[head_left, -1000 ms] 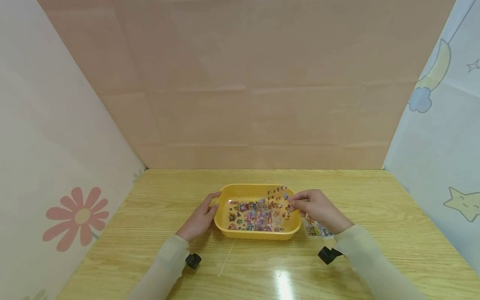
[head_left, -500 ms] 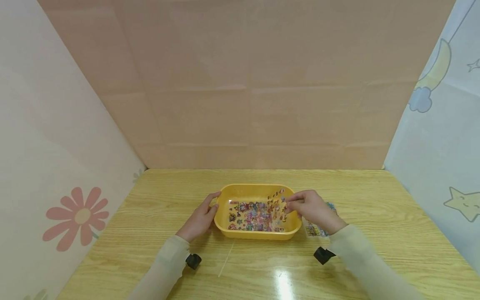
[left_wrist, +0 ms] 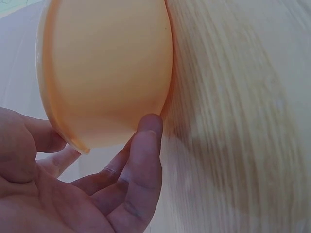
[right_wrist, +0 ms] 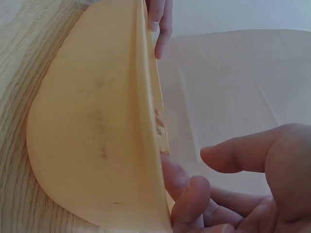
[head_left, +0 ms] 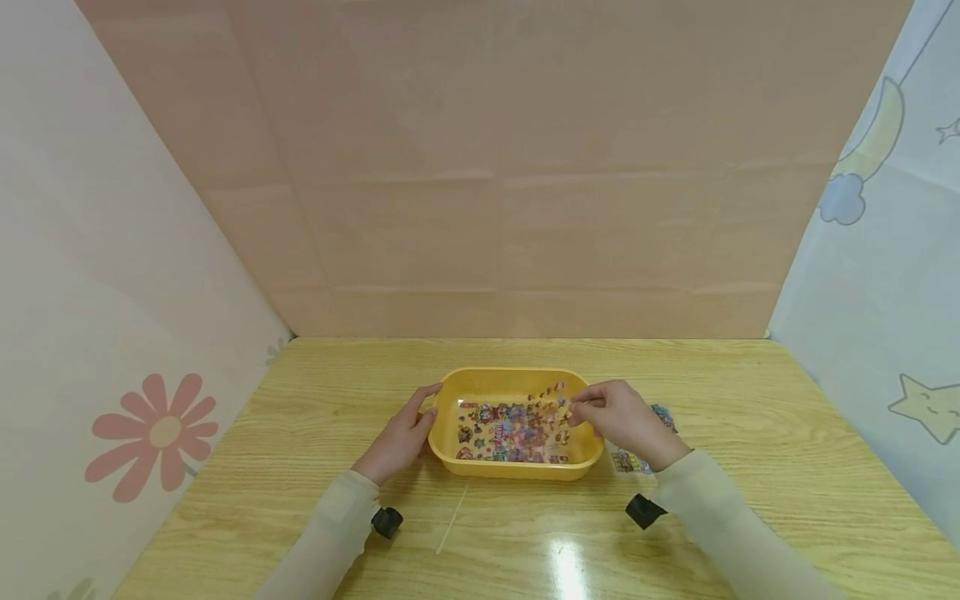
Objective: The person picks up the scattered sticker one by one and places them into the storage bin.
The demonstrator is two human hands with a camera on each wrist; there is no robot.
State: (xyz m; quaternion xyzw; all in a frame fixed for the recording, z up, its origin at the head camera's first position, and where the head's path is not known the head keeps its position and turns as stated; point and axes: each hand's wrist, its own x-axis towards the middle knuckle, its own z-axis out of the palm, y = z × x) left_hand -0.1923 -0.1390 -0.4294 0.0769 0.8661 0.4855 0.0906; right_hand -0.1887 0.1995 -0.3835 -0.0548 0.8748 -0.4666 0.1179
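Note:
A yellow oblong basin [head_left: 510, 471] stands on the table. My left hand [head_left: 399, 437] grips its left end; in the left wrist view the fingers [left_wrist: 146, 160] are against the basin's outer wall. At the right end, my right hand [head_left: 618, 421] holds a clear sticker sheet [head_left: 551, 412] by its right side, tilted over the basin. More printed sticker sheets [head_left: 495, 433] with colourful figures lie inside the basin. The right wrist view shows the fingers [right_wrist: 192, 199] by the rim, with a small part of the sheet [right_wrist: 159, 124] above it.
Another sticker sheet [head_left: 630, 461] lies on the table right of the basin, partly hidden by the right hand. The wood-grain table [head_left: 360, 367] meets a tan back panel [head_left: 487, 250], with pale patterned panels at both sides.
My right hand has moved slightly left, and the clear sticker sheet has shifted left and lower over the basin. More of the sheet on the table shows. The left hand has stayed put.

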